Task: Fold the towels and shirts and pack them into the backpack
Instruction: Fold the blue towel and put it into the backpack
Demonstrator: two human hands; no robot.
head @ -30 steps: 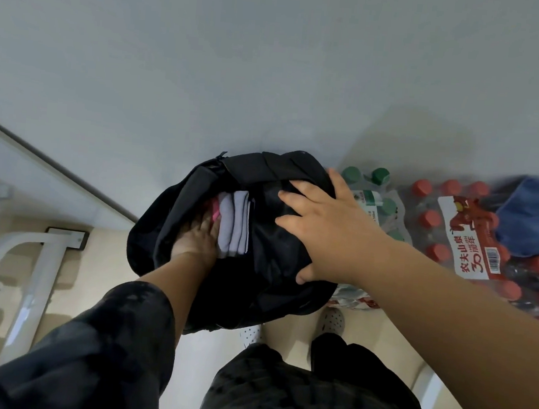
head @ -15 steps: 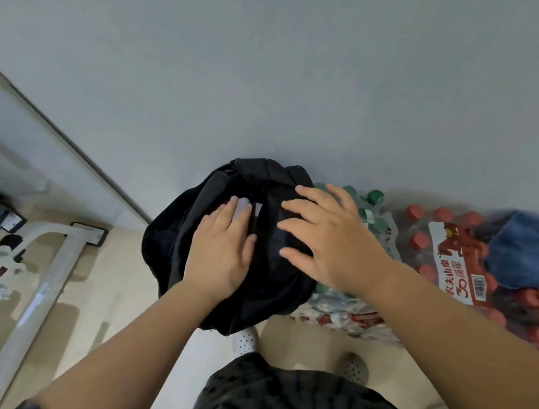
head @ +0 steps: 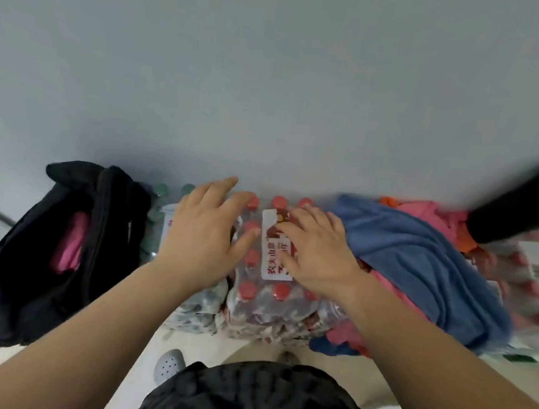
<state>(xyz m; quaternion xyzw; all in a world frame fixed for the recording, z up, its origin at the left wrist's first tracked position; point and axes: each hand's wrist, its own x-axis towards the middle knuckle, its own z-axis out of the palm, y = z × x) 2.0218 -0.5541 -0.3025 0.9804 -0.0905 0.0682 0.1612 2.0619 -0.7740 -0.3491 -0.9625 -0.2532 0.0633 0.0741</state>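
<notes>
Both bare forearms come up from the lower corners of the frame and meet near the centre. The left hand (head: 205, 231) lies palm down with its fingers straight and fanned toward the upper right. Its grip is spread and holds nothing, and the thumb points at the right hand. The right hand (head: 315, 247) is also palm down, fingers stretched to the upper left, its grip likewise spread and empty. Its outer edge is just beside the blue towel (head: 419, 260); whether they touch cannot be told.

Both hands are over a shrink-wrapped pack of red-capped bottles (head: 269, 302) in the middle of the frame. The pack's white label (head: 268, 256) carries red Chinese characters. They are blurred and partly under the right fingers, and only 农夫山 can be made out.

At centre left the black backpack (head: 46, 250) stands open against the grey wall, well apart from both hands. A pink cloth (head: 69, 242) shows inside it. Green-capped bottles (head: 161, 201) stand between the backpack and the red-capped pack. The blue towel lies crumpled at centre right over a pink garment (head: 423, 214). At the far right a blurred black shape (head: 522, 210) cannot be identified. A white perforated shoe (head: 168, 363) shows at lower centre on the beige floor.
</notes>
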